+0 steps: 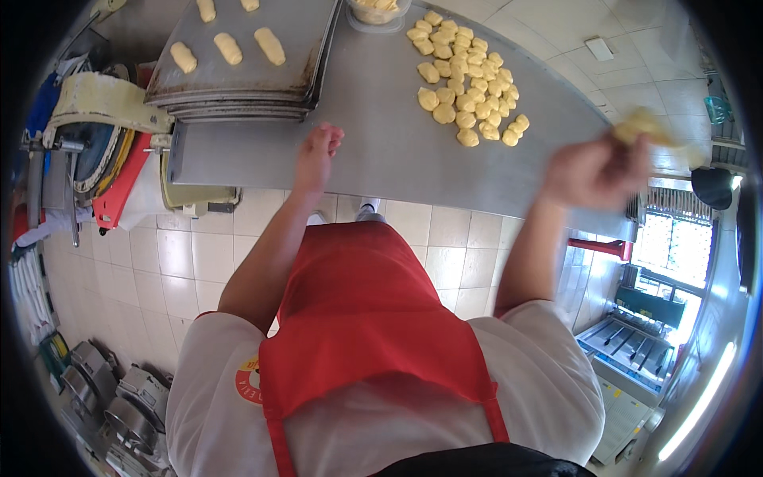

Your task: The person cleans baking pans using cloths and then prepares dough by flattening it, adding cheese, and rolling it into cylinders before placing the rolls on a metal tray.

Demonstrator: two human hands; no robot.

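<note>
head view: left hand [319, 151] loosely curled above the metal table [373, 151], near the stacked trays [238, 89]; cannot tell if it pinches anything. right hand [592, 171], blurred, grips smeared yellow dough [644, 127], raised right of the dough lumps [477, 87].

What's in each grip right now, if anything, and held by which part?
The right grip holds a pale-yellow, dough-like piece, seen beyond the fingers; motion blur hides exactly which part is held. The left grip, fingers curled, shows nothing held.
</note>
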